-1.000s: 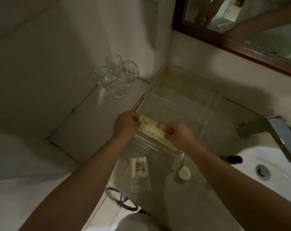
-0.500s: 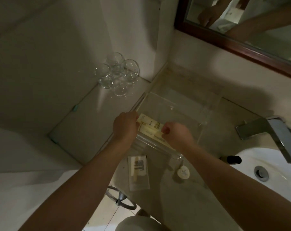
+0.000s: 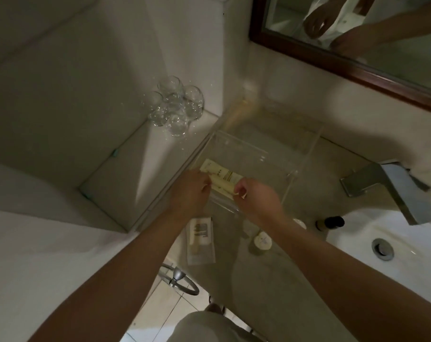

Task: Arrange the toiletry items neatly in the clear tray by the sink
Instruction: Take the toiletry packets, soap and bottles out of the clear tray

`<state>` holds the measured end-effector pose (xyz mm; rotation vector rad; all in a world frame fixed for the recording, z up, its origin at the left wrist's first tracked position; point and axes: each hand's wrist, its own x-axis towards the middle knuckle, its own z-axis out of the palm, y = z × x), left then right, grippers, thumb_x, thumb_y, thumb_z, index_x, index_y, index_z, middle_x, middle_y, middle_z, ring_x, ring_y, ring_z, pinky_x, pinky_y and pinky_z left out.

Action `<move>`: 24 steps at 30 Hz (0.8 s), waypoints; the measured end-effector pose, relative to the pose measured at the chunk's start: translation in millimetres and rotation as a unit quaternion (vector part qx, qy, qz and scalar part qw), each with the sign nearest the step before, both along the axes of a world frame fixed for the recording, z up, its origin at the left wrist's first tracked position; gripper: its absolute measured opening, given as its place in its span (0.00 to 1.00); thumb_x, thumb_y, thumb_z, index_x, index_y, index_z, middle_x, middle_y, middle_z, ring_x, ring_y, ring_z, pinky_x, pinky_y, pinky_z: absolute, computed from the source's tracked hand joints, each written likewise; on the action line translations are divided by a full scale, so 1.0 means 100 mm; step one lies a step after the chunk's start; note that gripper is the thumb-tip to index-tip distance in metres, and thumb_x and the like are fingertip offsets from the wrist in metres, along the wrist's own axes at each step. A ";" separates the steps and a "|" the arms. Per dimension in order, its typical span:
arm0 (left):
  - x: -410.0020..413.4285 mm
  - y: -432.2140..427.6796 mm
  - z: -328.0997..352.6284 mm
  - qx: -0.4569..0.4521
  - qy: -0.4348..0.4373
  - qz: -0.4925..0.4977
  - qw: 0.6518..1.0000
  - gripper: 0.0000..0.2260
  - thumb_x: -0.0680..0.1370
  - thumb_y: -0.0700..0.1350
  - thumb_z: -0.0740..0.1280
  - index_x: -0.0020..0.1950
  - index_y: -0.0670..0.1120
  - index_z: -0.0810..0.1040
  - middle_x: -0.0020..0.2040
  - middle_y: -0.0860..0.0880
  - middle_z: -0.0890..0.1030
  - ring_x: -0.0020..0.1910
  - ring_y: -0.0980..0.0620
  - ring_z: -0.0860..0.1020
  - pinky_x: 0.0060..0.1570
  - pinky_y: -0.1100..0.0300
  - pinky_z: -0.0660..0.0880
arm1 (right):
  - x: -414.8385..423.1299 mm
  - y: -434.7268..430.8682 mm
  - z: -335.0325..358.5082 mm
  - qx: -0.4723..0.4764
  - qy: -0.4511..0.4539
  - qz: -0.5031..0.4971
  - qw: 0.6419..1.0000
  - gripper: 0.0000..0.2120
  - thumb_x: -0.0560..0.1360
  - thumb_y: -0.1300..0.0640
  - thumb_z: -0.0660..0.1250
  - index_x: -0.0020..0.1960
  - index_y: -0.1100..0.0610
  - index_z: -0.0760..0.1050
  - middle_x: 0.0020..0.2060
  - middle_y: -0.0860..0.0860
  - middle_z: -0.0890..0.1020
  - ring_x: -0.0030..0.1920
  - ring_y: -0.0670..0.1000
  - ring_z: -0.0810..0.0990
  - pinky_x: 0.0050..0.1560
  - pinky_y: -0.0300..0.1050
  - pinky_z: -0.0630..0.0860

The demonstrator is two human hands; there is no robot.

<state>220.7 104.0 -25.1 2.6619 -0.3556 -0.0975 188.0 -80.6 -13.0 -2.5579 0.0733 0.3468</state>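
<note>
**Holding cream tubes in the clear tray with both hands**

One clear tray [image 3: 268, 154] sits on the worktop [image 3: 271, 292], and everything else is placed from it. Inside it, against its near-left wall, lie the cream tubes [image 3: 223, 177], two as far as the dim light shows, side by side.

The left hand [image 3: 187, 193] has its fingers curled round the tubes' left end. The right hand [image 3: 256, 201] has its fingers bent in and pinching the right end. Both hands hang over the tray's near rim.

In front of the tray, one flat sachet [image 3: 200, 239] lies on the worktop, and one round white cap [image 3: 262, 241] sits just right of it. A second pale round item [image 3: 299, 223] shows beyond the right wrist, too hidden to name.

To the tray's right-front one small dark bottle [image 3: 331, 222] lies at the edge of the sink [image 3: 412, 262], under one square tap [image 3: 394, 191].

Behind the tray to its left, a cluster of clear glasses [image 3: 175, 106] stands on a ledge; they overlap, so I cannot tell how many.
</note>
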 end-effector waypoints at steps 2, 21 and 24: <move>-0.23 0.14 -0.07 -0.025 0.047 0.048 0.997 0.04 0.73 0.42 0.67 0.46 0.47 0.80 0.46 0.47 0.80 0.46 0.46 0.78 0.45 0.52 0.76 | -0.19 -0.01 0.09 0.023 -0.007 0.009 1.000 0.05 0.75 0.54 0.65 0.50 0.48 0.78 0.45 0.44 0.81 0.43 0.46 0.78 0.40 0.40 0.73; -0.60 0.26 0.25 -0.097 0.219 0.099 0.966 0.15 0.69 0.51 0.75 0.36 0.46 0.71 0.31 0.53 0.69 0.29 0.58 0.66 0.28 0.66 0.62 | -0.67 0.00 0.20 0.146 0.087 0.033 0.985 0.17 0.72 0.43 0.69 0.57 0.49 0.74 0.47 0.44 0.80 0.46 0.46 0.79 0.44 0.41 0.74; -0.43 0.23 0.45 -0.193 0.210 0.116 0.951 0.11 0.69 0.48 0.75 0.34 0.46 0.75 0.29 0.54 0.71 0.27 0.60 0.68 0.30 0.67 0.64 | -0.51 0.04 0.24 0.201 0.104 0.005 0.974 0.11 0.73 0.46 0.69 0.52 0.48 0.76 0.43 0.43 0.80 0.43 0.44 0.79 0.40 0.38 0.73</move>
